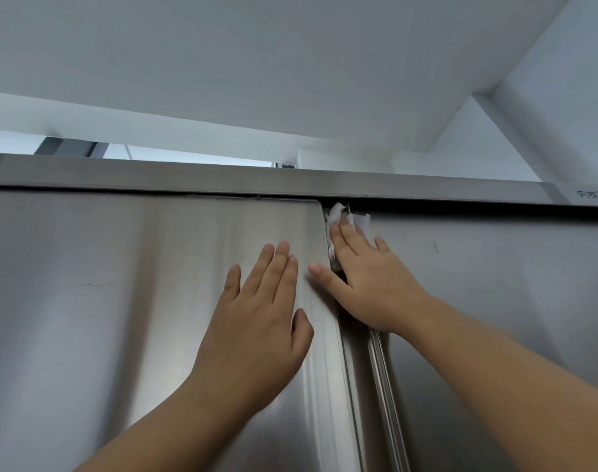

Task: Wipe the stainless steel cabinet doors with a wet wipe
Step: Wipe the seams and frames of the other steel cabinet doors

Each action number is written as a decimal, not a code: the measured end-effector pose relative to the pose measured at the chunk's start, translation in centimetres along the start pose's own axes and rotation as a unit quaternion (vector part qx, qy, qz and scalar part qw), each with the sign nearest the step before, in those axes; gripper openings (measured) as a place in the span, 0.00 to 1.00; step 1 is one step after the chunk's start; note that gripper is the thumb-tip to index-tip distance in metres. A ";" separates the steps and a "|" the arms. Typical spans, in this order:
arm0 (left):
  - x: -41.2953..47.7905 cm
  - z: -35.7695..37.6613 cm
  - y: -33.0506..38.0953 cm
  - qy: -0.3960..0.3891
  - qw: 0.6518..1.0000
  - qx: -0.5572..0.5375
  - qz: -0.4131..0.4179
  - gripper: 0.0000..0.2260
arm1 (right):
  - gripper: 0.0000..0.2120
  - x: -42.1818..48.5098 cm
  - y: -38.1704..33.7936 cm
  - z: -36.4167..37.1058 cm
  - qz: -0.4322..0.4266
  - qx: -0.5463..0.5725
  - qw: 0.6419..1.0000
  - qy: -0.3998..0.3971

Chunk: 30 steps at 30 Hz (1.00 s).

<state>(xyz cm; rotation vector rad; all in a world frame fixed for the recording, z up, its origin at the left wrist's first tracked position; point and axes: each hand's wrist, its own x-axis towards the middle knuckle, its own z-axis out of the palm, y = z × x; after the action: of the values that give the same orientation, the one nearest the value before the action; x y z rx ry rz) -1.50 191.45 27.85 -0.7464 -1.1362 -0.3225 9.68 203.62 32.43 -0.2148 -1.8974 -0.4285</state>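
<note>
Steel door (pixel 120 301) under left hand (pixel 256 318), fingers (pixel 277 267) straight, right hand (pixel 369 287) flat pressing wet wipe (pixel 359 221)

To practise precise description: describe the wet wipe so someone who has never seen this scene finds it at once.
Follow the steel rail along the cabinet's top to where the left door and right door meet. Just below, at the right door's upper corner, the right hand presses a crumpled wet wipe against the metal. It is the only soft, white thing on grey steel.
</note>
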 end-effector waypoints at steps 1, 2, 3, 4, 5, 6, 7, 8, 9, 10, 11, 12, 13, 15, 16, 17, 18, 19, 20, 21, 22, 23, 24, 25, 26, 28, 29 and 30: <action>0.0 0.0 0.0 -0.001 1.000 0.002 0.002 0.26 | 0.36 -0.4 0.0 0.1 -0.001 -0.002 1.000 -0.001; 0.0 0.0 -0.1 -0.002 1.000 0.004 0.003 0.26 | 0.37 -0.8 -0.1 0.2 -0.002 -0.002 1.000 -0.002; 0.0 0.1 -0.1 -0.004 1.000 0.007 0.005 0.26 | 0.37 -1.2 -0.2 0.4 -0.001 -0.002 1.000 -0.001; -0.1 0.1 -0.1 -0.006 1.000 0.009 0.005 0.26 | 0.39 -1.7 -0.4 0.7 0.000 -0.001 1.000 0.002; -0.1 0.1 -0.1 -0.007 1.000 0.008 0.004 0.26 | 0.41 -2.1 -0.5 0.9 -0.001 0.000 1.000 0.006; -0.2 0.2 0.0 -0.007 1.000 0.004 0.004 0.26 | 0.44 -2.6 -0.5 1.1 -0.002 0.000 1.000 0.009; -0.2 0.1 0.1 -0.008 1.000 -0.001 0.004 0.27 | 0.45 -3.0 -0.5 1.3 -0.004 0.002 1.000 0.009; -0.4 0.1 0.2 -0.009 1.000 -0.004 0.004 0.27 | 0.46 -3.3 -0.5 1.4 -0.005 0.004 1.000 0.006; -0.5 0.0 0.3 -0.010 1.000 -0.005 0.005 0.27 | 0.46 -3.6 -0.5 1.5 -0.007 0.006 1.000 0.003; -0.7 -0.1 0.4 -0.011 1.000 -0.005 0.006 0.27 | 0.46 -3.9 -0.5 1.5 -0.010 0.009 1.000 0.000; -0.9 -0.2 0.6 -0.012 1.000 -0.007 0.006 0.27 | 0.45 -4.3 -0.6 1.6 -0.011 0.010 1.000 -0.003; -1.1 -0.2 0.7 -0.013 1.000 -0.010 0.007 0.27 | 0.45 -4.7 -0.6 1.7 -0.010 0.008 1.000 -0.006; -1.4 -0.2 0.8 -0.013 1.000 -0.015 0.007 0.27 | 0.45 -5.1 -0.7 1.8 -0.009 0.007 1.000 -0.010; -2.0 -0.3 1.1 -0.013 1.000 -0.024 0.010 0.28 | 0.45 -6.1 -1.0 2.1 -0.006 0.005 1.000 -0.018; -2.3 -0.4 1.3 -0.013 0.999 -0.029 0.012 0.28 | 0.46 -6.5 -1.0 2.2 -0.007 0.004 1.000 -0.021; -2.7 -0.5 1.5 -0.013 0.999 -0.034 0.015 0.27 | 0.48 -6.9 -1.1 2.4 -0.007 0.003 1.000 -0.022; -3.1 -0.6 1.7 -0.015 0.999 -0.038 0.018 0.27 | 0.49 -7.3 -1.1 2.5 -0.008 0.002 1.000 -0.022; -3.5 -0.7 1.9 -0.016 0.999 -0.041 0.022 0.27 | 0.50 -7.7 -1.1 2.6 -0.009 0.002 1.000 -0.022; -3.9 -0.8 2.1 -0.018 0.999 -0.043 0.027 0.27 | 0.49 -8.0 -1.1 2.8 -0.008 0.002 1.000 -0.021; -4.3 -0.9 2.3 -0.020 0.998 -0.046 0.031 0.27 | 0.47 -8.3 -1.2 3.0 -0.009 0.003 1.000 -0.020; -4.6 -1.0 2.4 -0.022 0.998 -0.048 0.034 0.27 | 0.45 -8.7 -1.2 3.1 -0.009 0.006 1.000 -0.018; -5.0 -1.1 2.6 -0.022 0.998 -0.052 0.037 0.27 | 0.44 -9.0 -1.3 3.2 -0.010 0.010 1.000 -0.015; -5.2 -1.2 2.7 -0.022 0.997 -0.054 0.039 0.27 | 0.43 -9.4 -1.3 3.3 -0.011 0.014 1.000 -0.012; -5.5 -1.3 2.9 -0.022 0.997 -0.056 0.040 0.27 | 0.43 -9.7 -1.4 3.5 -0.011 0.018 1.000 -0.012; -5.8 -1.4 3.0 -0.023 0.997 -0.056 0.041 0.26 | 0.42 -10.1 -1.6 3.6 -0.010 0.019 1.000 -0.012; -6.2 -1.5 3.2 -0.026 0.997 -0.058 0.043 0.26 | 0.43 -10.9 -1.8 3.8 -0.009 0.021 1.000 -0.017; -6.3 -1.6 3.3 -0.029 0.997 -0.060 0.044 0.27 | 0.43 -11.3 -1.9 3.9 -0.008 0.023 1.000 -0.018; -6.5 -1.6 3.3 -0.031 0.997 -0.062 0.045 0.27 | 0.43 -11.7 -2.1 4.0 -0.009 0.026 0.999 -0.018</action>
<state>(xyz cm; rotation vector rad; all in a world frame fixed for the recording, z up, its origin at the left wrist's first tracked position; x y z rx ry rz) -1.09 191.88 20.42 -0.9186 -1.1454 -0.2976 9.67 203.96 19.88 -0.1731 -1.9443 -0.3895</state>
